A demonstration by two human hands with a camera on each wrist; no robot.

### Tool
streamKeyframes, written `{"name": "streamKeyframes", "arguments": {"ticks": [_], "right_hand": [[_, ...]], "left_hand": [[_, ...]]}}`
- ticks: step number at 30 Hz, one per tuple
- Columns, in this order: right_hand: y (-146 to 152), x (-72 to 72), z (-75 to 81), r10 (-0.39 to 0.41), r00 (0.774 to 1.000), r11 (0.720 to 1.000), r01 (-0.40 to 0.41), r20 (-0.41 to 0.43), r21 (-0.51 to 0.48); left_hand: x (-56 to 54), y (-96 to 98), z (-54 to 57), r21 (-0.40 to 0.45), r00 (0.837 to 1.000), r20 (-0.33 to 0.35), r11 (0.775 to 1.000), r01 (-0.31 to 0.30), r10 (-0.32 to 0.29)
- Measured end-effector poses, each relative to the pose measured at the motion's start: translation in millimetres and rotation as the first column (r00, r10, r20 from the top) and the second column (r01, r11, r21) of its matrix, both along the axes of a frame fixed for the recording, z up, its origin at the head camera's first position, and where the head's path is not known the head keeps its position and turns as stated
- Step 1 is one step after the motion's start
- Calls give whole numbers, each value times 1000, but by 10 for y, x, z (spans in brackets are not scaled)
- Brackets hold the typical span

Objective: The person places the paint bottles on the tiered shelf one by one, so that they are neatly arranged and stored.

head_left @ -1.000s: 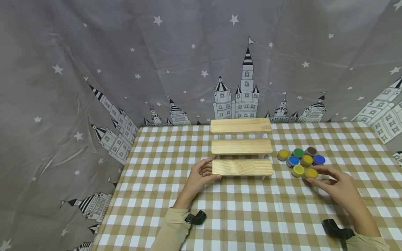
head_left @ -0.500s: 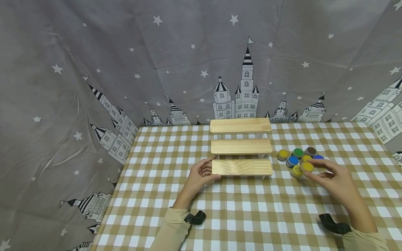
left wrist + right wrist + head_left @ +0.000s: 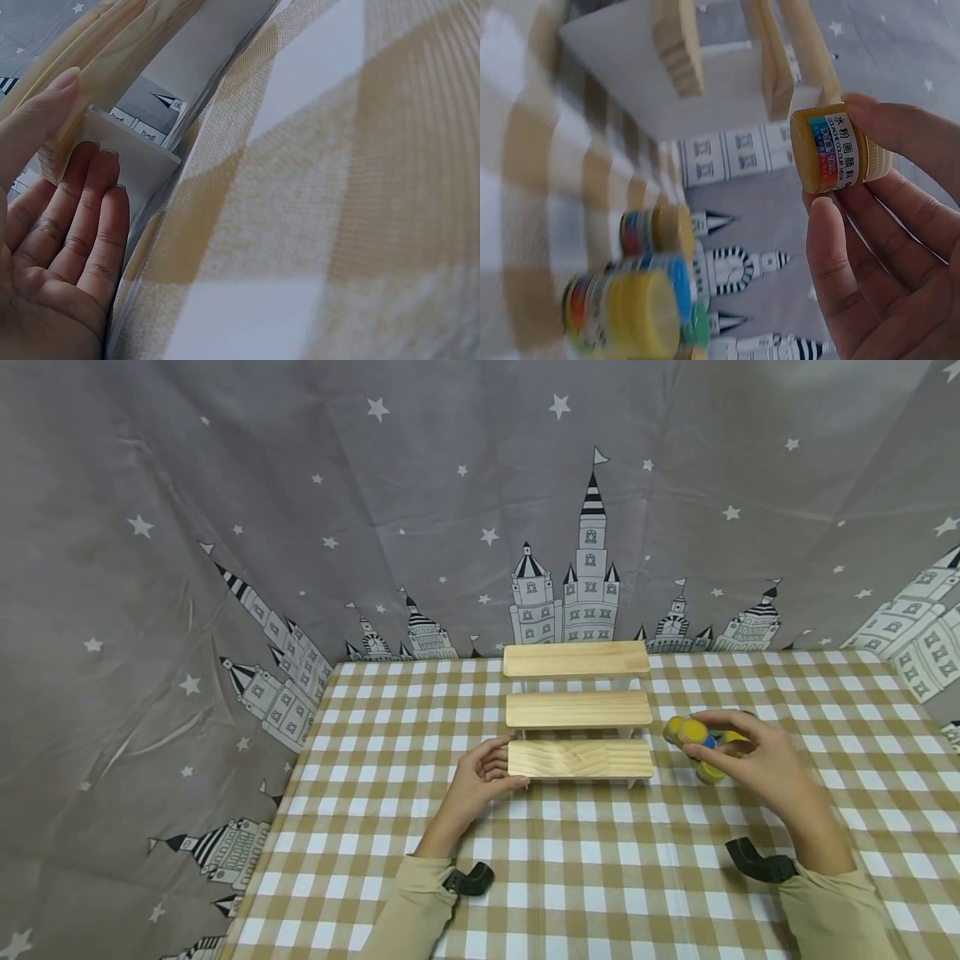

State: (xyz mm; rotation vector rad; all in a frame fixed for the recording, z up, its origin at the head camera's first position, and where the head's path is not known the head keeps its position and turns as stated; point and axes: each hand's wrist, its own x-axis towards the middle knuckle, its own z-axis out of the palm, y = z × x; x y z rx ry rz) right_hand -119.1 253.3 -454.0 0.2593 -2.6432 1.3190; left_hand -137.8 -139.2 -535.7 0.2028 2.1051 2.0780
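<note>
A three-tier display stand has light wooden shelves (image 3: pixel 580 759) on white supports (image 3: pixel 135 154). At the left end of its lowest shelf, my left hand (image 3: pixel 472 781) grips the board, the thumb on the wood and the fingers around the end near the white support. My right hand (image 3: pixel 767 770) pinches a dark yellow gouache paint jar (image 3: pixel 831 150) between thumb and fingers, raised above the table. Under and beside that hand stand more paint jars: a dark yellow jar (image 3: pixel 660 231), a bright yellow jar (image 3: pixel 622 311), a blue jar and a green jar (image 3: pixel 697 324). The hand partly hides this cluster.
A brown-and-white checked cloth (image 3: pixel 600 868) covers the table. Behind it hangs a grey curtain (image 3: pixel 420 510) printed with castles and stars. Black wrist mounts (image 3: pixel 757 862) sit on both forearms.
My right hand has lifted the dark yellow paint jar off the cloth from the front of the cluster and carried it left, toward the stand. The left hand stays on the lowest shelf.
</note>
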Motion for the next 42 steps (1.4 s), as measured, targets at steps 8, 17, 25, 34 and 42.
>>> {"name": "streamKeyframes", "arguments": {"ticks": [8,17,25,34,42], "right_hand": [[-266,-159,93,95,995,995,-96,-24,-27],[-601,-385,318,156,988,987,-156,11,-32],[-860,-569,501,191,979,981,-187,75,-60],[-1115,-819,568,213,974,972,-203,79,-120],[-1314,-995,582,235,968,967,-224,83,-126]], "left_hand": [[9,-6,-28,-2,1000,2,1000,5,-5],[0,-3,-25,-10,1000,-7,1000,-4,4],[-7,-14,-40,-21,1000,-10,1000,-4,3],[-3,-17,-35,-8,1000,-10,1000,1,-1],[2,-12,-36,-21,1000,-11,1000,-2,2]]}}
